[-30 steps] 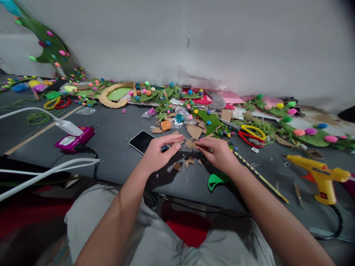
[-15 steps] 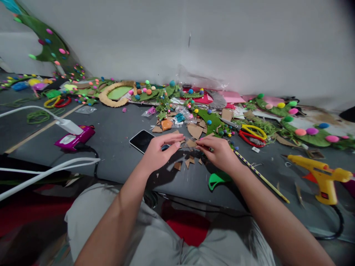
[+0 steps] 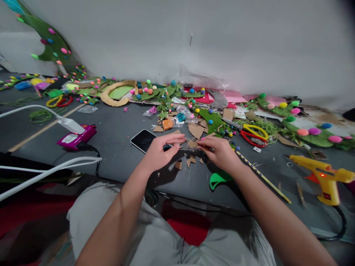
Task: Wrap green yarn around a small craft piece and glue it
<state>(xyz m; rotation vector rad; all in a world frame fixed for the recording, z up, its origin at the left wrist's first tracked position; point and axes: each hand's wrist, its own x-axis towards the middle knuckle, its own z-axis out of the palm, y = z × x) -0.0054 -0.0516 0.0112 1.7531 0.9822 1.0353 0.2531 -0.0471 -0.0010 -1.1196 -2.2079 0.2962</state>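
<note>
My left hand and my right hand face each other low over the table. The left thumb and fingers come together, with something small and brown partly showing at their tips. My right fingers are pinched, and what they hold is mostly hidden. Between the fingertips is a small cardboard scrap, with a faint clear glint beside it. Several cut cardboard bits lie just in front of the hands. A phone is partly behind my left hand. A green curved piece lies below my right wrist.
A yellow glue gun with a red light stands at the right. Red-and-yellow scissors and a striped pencil lie nearer. A magenta plug adapter with white cables is at left. Green felt pieces with pompoms line the wall.
The view has shifted slightly, so everything sits a little further right. A red light now shows on the glue gun. Both hands keep nearly the same pose.
</note>
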